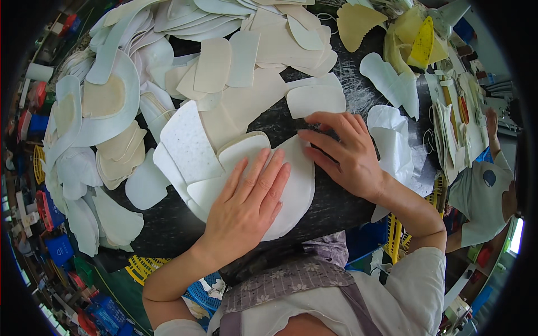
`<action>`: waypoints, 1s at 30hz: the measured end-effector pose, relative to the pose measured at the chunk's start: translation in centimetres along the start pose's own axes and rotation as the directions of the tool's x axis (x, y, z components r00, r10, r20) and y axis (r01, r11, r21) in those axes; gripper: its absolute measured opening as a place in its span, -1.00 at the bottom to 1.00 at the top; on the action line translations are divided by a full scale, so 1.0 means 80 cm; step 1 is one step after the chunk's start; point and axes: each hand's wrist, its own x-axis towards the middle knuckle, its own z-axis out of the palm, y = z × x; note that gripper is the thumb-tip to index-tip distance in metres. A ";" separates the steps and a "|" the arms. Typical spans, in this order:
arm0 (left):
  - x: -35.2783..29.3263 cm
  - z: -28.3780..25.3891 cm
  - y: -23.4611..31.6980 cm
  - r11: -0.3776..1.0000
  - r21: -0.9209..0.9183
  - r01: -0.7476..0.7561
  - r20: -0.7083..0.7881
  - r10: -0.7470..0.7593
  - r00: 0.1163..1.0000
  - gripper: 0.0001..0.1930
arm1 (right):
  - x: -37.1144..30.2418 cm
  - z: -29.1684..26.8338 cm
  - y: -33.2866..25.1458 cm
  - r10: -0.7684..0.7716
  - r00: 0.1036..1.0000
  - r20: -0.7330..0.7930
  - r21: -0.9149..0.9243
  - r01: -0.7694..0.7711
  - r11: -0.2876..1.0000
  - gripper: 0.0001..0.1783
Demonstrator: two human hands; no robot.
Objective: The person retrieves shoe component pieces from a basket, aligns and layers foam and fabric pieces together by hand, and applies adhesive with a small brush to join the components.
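Observation:
A large white curved sheet piece point(297, 190) lies on the black work surface in front of me. My left hand point(244, 199) rests flat across it, fingers stretched out and slightly spread. At its upper right edge is my right hand point(344, 151), its fingers bent and apart; thumb and forefinger tips touch or nearly touch that edge. Nothing shows between them. Just left of my hands, a speckled white piece point(188, 140) overlaps other white pieces. A cream piece with a rounded top point(244, 142) lies partly under the white one, beyond my left fingers.
Loose stacks of pale cut pieces point(204, 19) cover the table's far and left sides. At right lie crumpled clear plastic point(389, 140), a yellow tool-like item point(421, 43) and upright sheets point(445, 129). Yellow baskets point(395, 238) stand below the edge. Another person point(485, 190) is at far right.

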 end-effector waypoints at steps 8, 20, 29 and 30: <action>0.002 0.005 -0.011 0.999 -0.042 0.018 0.143 -0.011 0.990 -0.33 | 0.012 -0.002 0.003 0.238 0.967 0.091 0.466 -0.252 0.848 -0.81; 0.001 0.004 -0.013 0.998 -0.066 -0.011 0.144 0.021 0.989 -0.37 | 0.029 -0.007 0.022 -0.066 0.997 0.028 -0.110 0.068 0.992 -0.66; 0.000 -0.006 -0.013 0.996 -0.081 -0.042 0.121 0.052 0.991 -0.34 | -0.017 -0.002 -0.014 -0.518 0.851 0.089 0.239 0.487 0.840 -0.70; 0.000 -0.006 -0.011 0.995 -0.087 -0.048 0.152 0.061 0.987 -0.32 | -0.020 -0.001 -0.012 -0.550 0.831 0.078 0.199 0.528 0.826 -0.68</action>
